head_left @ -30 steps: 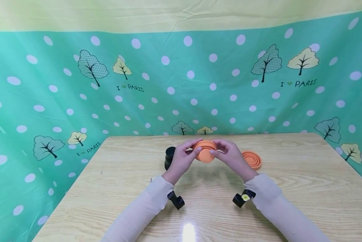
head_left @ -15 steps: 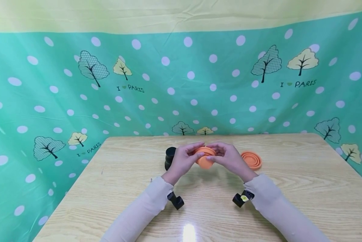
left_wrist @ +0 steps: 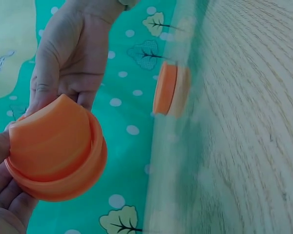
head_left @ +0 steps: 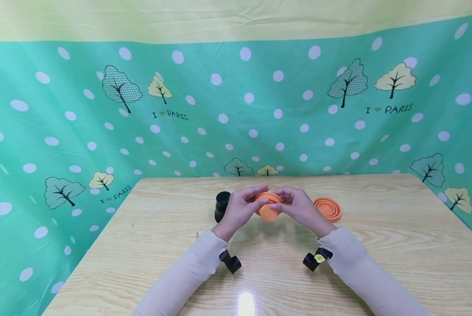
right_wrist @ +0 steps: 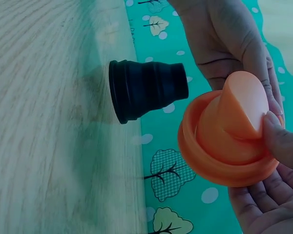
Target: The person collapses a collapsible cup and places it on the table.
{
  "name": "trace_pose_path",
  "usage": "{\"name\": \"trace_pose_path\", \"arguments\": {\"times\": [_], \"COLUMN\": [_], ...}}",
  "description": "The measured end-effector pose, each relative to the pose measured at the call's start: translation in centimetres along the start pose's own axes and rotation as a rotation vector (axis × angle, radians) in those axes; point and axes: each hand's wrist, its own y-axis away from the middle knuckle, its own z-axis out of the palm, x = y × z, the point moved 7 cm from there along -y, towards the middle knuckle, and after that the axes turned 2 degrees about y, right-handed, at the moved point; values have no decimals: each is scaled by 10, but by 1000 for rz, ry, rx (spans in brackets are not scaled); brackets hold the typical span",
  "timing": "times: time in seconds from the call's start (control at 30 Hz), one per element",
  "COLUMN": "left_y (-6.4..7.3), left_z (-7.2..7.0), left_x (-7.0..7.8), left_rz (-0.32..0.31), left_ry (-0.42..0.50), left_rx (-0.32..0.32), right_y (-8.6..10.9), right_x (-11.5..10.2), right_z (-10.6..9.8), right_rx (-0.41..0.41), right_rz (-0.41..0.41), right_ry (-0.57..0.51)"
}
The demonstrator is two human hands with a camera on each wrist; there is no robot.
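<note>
Both hands hold an orange collapsible cup (head_left: pixel 269 213) above the table, its round base tilted toward me. My left hand (head_left: pixel 240 212) grips its left side, thumb on the base and fingers behind the rim. On the other side my right hand (head_left: pixel 298 208) grips it the same way, its thumb (right_wrist: pixel 285 144) against the base edge. The cup's wall (right_wrist: pixel 229 139) is partly folded, with the narrow end standing askew out of the wide outer ring (left_wrist: pixel 63 190). Behind the left hand a black tiered cup (right_wrist: pixel 149 87) stands wide end down.
A second orange collapsible cup (head_left: pixel 327 209), folded flat, lies on the wooden table (head_left: pixel 394 237) just right of the right hand. Green dotted cloth (head_left: pixel 204 101) hangs along the table's far edge. Each wrist wears a small black camera (head_left: pixel 233 264) on a strap.
Both hands and the orange cup have come down slightly and toward me, mostly in the first half second. The black cup and the flat orange cup have stayed put.
</note>
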Motion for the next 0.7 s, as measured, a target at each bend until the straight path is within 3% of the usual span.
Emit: {"name": "trace_pose_path", "arguments": {"times": [0.2,0.47,0.7], "left_y": [-1,-3,-3], "left_z": [-2,0,-1], "left_x": [3,-3,-2], "left_rz": [0,-92,-83], "left_ry": [66,221,184], "left_rx": [-9,-54,-29], "right_y": [0,0,0], "right_x": [-2,-3,-2], "right_z": [-4,-12,-12], "right_rx": [16,104,105], "right_rz": [-9,-7,-12], "right_ry": [-52,-214,-248]}}
